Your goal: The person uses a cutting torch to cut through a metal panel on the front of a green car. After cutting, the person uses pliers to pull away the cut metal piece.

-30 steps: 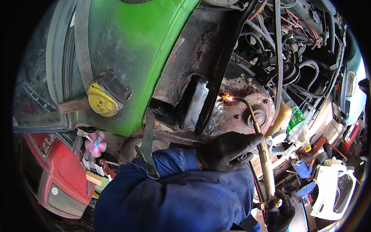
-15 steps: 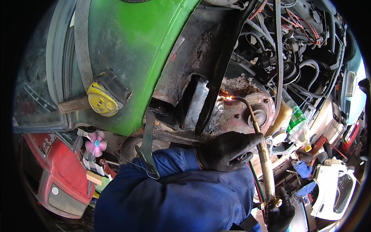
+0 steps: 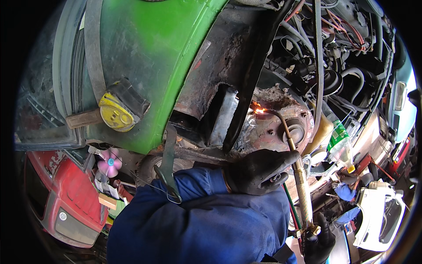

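A rusted metal dome (image 3: 259,134) with a dark round mount (image 3: 295,132) on its right side sits near the centre of the view, and the brass torch (image 3: 304,193) rises toward it from the lower right, its thin bent tube (image 3: 283,123) crossing its face. At the tip, a small orange flame (image 3: 258,109) plays on the upper left part of the dome, beneath its ragged, torn edge. Below and right of the dome, the right hand (image 3: 320,244), in a black glove, is closed round the torch's lower end beside the valve knob (image 3: 315,230). Just below the dome, the gloved left hand (image 3: 257,171) has its fingers curled and its foremost tip against the torch's neck; whether it grips or merely steadies the torch cannot be told. A blue sleeve (image 3: 200,181) leads to that hand from below and left of the dome. A long black metal edge (image 3: 244,99) runs just left of the dome; farther left lies a green body panel (image 3: 176,48) bearing a yellow-and-black case (image 3: 118,113). Hoses (image 3: 358,81) crowd above and right of the dome, and a green-labelled plastic bottle (image 3: 339,140) lies to its right.
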`<state>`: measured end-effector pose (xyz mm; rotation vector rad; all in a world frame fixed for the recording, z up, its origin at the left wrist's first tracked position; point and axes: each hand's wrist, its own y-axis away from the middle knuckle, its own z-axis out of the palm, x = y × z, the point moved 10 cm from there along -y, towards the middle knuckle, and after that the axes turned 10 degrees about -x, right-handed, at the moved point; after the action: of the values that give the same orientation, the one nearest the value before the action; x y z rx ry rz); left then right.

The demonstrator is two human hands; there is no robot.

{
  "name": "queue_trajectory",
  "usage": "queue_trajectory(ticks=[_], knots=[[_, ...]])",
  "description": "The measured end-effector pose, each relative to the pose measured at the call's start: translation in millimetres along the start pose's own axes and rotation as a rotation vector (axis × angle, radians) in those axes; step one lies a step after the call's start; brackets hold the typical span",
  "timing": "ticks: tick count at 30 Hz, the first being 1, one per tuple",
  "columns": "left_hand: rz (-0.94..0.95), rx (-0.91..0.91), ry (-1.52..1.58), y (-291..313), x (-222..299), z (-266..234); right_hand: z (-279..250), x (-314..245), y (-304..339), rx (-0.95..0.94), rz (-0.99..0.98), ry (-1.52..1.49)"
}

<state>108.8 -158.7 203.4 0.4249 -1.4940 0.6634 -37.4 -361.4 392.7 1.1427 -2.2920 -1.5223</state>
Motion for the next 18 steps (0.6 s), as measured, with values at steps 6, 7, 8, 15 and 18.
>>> queue_trajectory(ticks=[6, 7, 8, 15, 18], knots=[[0.003, 0.004, -0.007, 1, -1, 1, 2, 4, 0, 0.002, 0.013, -0.070], [-0.004, -0.001, -0.007, 1, -1, 2, 2, 4, 0, 0.000, 0.017, -0.065], [-0.004, -0.001, -0.004, 1, -1, 1, 2, 4, 0, -0.002, 0.022, -0.061], [-0.002, -0.014, 0.012, 3, -3, 3, -1, -5, -2, 0.010, -0.013, 0.038], [-0.013, -0.029, 0.027, 3, -5, 5, 2, 0, -2, -0.006, 0.015, -0.040]])
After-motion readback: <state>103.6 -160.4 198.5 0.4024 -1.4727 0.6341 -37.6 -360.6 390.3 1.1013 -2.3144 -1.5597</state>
